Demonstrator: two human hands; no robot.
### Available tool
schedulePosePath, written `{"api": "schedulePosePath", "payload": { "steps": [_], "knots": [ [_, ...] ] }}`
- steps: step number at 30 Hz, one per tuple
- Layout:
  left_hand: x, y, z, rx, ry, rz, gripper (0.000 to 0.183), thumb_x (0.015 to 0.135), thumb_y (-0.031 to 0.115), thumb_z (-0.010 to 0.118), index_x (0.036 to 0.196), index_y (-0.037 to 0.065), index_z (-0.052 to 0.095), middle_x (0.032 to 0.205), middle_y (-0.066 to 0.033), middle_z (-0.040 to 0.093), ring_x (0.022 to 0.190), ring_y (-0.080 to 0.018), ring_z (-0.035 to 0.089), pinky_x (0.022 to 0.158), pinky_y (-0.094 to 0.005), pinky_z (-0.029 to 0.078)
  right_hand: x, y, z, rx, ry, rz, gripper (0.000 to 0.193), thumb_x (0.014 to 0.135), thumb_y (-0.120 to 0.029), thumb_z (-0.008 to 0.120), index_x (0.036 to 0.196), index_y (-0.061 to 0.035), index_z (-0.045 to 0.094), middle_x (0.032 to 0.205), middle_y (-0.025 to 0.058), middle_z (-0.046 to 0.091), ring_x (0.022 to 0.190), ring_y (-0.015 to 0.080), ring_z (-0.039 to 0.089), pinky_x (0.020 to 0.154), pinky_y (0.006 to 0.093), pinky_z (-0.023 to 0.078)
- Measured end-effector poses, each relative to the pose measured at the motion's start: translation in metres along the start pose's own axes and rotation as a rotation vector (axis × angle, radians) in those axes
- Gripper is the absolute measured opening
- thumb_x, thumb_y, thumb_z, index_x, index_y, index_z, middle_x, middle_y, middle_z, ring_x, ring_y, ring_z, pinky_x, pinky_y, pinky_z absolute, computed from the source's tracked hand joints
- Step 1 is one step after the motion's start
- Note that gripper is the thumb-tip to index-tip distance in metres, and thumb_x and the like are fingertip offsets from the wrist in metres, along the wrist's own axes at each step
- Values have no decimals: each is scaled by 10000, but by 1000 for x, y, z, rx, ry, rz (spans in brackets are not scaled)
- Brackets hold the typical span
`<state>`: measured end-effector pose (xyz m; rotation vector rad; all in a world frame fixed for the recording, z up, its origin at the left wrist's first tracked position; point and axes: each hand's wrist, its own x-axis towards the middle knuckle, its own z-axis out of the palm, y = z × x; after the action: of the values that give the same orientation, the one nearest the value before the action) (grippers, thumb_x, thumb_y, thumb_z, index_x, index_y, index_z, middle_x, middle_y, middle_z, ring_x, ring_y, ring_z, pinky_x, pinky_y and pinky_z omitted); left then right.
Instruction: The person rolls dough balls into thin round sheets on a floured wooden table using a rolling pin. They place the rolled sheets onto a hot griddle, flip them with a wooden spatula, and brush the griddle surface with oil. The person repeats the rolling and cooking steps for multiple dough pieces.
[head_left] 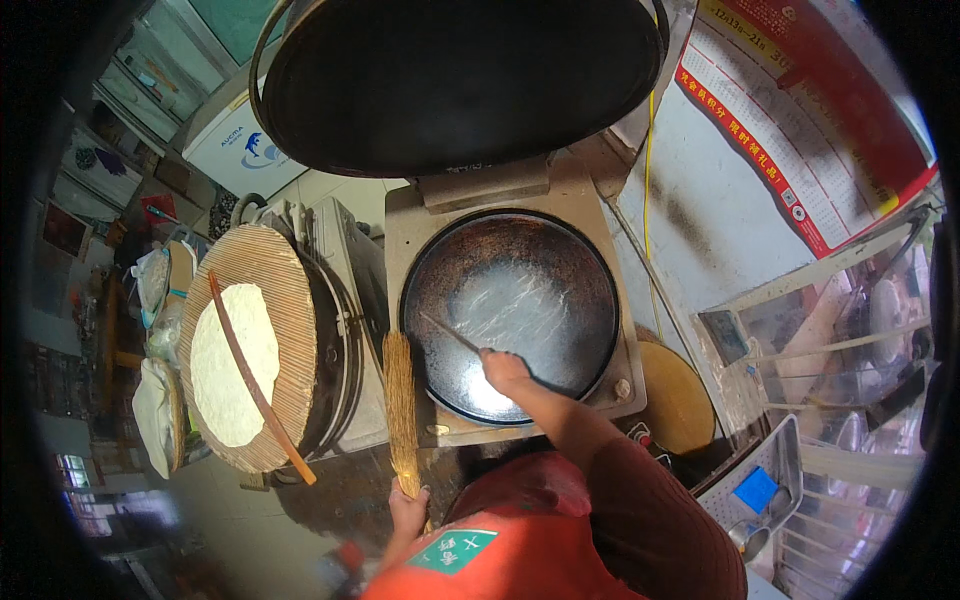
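Note:
My left hand, at the lower middle, is closed around the narrow end of a straw whisk broom. The broom's bristles point away from me, along the left edge of a round black griddle pan. My right hand reaches over the pan, closed on a thin stick-like tool. The tool points to the pan's left side; I cannot tell whether its tip touches the surface. Pale streaks and a bright glare mark the pan's bottom. No food shows in it.
A large dark lid stands raised behind the pan. To the left, a round slatted board bears a flat dough sheet with a long curved wooden stick across it. On the right are a round wooden board and a metal tray.

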<state>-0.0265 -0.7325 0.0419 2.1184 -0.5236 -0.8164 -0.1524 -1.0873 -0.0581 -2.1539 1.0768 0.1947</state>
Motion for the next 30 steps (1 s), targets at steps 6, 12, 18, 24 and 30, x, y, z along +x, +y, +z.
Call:
{"api": "schedulePosePath", "payload": {
  "steps": [6,12,18,24,30],
  "knots": [
    [-2,-3,-3,4,-20,-70,362,793,37,730,1120,7,577,856,-63,634,773,-142,599,700,-318,508,22,52,-40,52,349,372,272,1013,-147,403,1166,1,574,957,239,725,882,391,727,771,484,590],
    [-3,-19,-4,-140,-32,-160,401,808,9,719,1175,10,557,859,-45,636,772,-142,605,699,-314,512,9,-9,5,-14,86,93,310,1005,-153,391,1193,7,578,1001,278,713,929,421,718,833,528,570],
    [1,-23,-9,6,-33,-56,393,810,8,714,1169,19,554,827,-43,630,711,-151,604,637,-324,509,29,62,-61,63,413,381,298,1010,-160,399,1189,-12,586,950,232,728,876,403,727,783,494,588],
    [-11,-14,-13,-33,-12,-92,377,801,27,722,1142,20,562,808,-52,620,660,-148,591,578,-337,494,38,29,0,-50,362,350,291,996,-140,426,1198,36,540,910,222,732,829,380,736,746,481,598],
    [1,-9,-10,-57,-43,7,343,814,9,703,1126,33,562,786,-33,604,608,-122,559,525,-317,467,5,2,-7,-99,66,51,300,1026,-171,384,1157,1,592,983,250,725,907,386,728,761,498,591]
  ]
}}
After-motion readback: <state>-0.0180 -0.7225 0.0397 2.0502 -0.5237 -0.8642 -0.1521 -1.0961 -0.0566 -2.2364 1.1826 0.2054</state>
